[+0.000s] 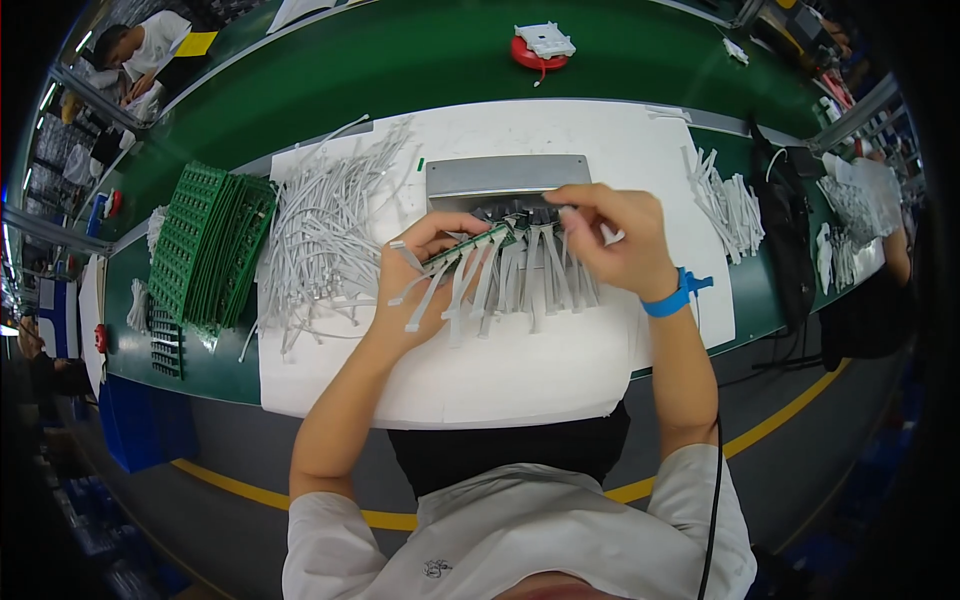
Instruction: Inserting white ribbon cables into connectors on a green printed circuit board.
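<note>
My left hand point(412, 272) grips the left end of a green circuit board panel point(468, 245), which lies at a slant in front of a grey metal block point(508, 176). Several white flat cables point(533, 278) hang from the panel toward me. My right hand point(618, 240) is at the panel's right end, index finger and thumb drawn close together by the dark parts along its far edge. Whatever is between those fingertips is too small to make out. A blue wrist strap point(677, 293) circles my right wrist.
White paper point(480, 385) covers the green bench. Left of it stand stacked green panels point(212, 245), beside a heap of white cables point(335, 215). More cables point(735, 205) and a black bag point(790, 235) lie right. Beyond, a green belt point(400, 70) carries a red reel point(538, 58). A person point(150, 50) sits far left.
</note>
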Tool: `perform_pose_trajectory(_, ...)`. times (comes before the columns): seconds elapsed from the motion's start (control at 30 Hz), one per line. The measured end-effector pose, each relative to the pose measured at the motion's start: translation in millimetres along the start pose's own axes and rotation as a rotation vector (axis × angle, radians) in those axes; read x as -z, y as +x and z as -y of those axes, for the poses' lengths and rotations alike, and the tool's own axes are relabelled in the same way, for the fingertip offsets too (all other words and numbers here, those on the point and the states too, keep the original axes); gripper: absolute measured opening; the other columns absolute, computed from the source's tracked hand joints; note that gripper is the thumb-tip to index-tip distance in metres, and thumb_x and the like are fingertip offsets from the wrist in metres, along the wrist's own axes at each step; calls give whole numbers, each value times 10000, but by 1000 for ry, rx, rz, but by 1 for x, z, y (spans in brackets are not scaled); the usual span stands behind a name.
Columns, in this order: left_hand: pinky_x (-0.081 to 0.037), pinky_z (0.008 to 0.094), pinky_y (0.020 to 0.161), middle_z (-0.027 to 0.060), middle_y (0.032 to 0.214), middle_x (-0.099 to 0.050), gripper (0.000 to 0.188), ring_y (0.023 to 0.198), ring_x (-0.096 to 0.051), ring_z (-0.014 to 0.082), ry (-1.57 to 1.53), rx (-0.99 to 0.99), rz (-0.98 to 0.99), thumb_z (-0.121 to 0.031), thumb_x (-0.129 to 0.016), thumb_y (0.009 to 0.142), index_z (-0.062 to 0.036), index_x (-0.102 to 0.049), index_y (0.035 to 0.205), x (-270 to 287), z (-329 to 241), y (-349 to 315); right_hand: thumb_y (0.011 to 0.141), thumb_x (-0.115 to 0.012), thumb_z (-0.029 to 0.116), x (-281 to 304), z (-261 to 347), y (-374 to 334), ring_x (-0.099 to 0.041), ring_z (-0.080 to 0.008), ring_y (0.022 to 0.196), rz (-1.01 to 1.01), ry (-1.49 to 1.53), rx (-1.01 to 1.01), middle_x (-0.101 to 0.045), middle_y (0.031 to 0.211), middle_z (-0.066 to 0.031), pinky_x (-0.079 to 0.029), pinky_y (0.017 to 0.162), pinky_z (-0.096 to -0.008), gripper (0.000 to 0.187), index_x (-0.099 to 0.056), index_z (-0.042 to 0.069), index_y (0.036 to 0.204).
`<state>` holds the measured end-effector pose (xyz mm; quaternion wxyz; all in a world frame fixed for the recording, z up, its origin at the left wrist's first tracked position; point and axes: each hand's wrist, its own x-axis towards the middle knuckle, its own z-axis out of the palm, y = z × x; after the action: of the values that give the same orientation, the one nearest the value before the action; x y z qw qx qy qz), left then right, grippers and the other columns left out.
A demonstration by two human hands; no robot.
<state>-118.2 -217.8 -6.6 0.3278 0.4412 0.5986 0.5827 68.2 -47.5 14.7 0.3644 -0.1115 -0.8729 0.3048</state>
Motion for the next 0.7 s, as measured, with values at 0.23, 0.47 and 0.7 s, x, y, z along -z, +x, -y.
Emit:
perform_pose_trajectory(0.23,-567,257,830,106,1063,-726,265,945,-703,132,-73,-125,70,23,-778,871,10,-658,1106,-2,9,1,821,-754,31,-29,21,-5,-675,-151,581,155,135,18,-683,706,-51,-540,550,-251,311,-705,41,1128)
perform_pose_trajectory(0.47,-580,288,810,151,1055,-747,223,937,-727,164,29,-252,45,-31,-795,858,12,-677,1042,-3,8,1,808,-728,-19,-33,17,-9,-738,-175,663,174,235,-48,-731,767,-81,-587,629,-247,287,-708,-2,1094)
perform_pose_trajectory(0.7,-586,299,791,172,1048,-762,206,900,-749,192,117,-276,36,-24,-794,819,10,-688,992,0,12,-1,782,-729,-16,-32,17,-8,-734,-178,638,216,239,-77,-729,744,-88,-586,626,-247,233,-694,-15,1013)
